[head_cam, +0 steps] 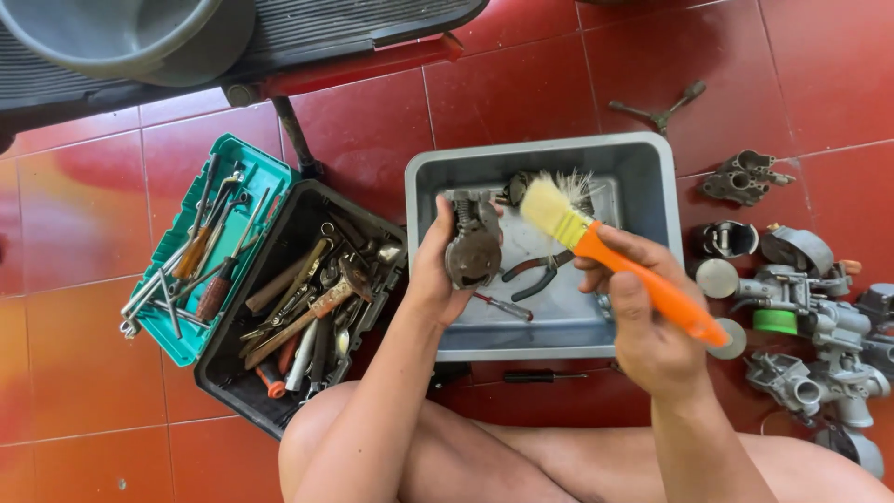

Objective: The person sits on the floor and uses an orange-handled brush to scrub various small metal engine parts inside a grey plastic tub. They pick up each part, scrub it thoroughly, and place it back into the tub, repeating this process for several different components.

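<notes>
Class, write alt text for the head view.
Over a grey tub, the left hand holds a metal engine part and the right hand an orange-handled brush. An open toolbox sits on red tiles.

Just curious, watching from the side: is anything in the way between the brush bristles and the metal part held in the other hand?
Nothing visible. The right hand holds the orange-handled brush, its bristles just right of the grey metal part gripped by the left hand. Only open air above the grey tray separates them; the pliers lie lower, in the tray.
</notes>
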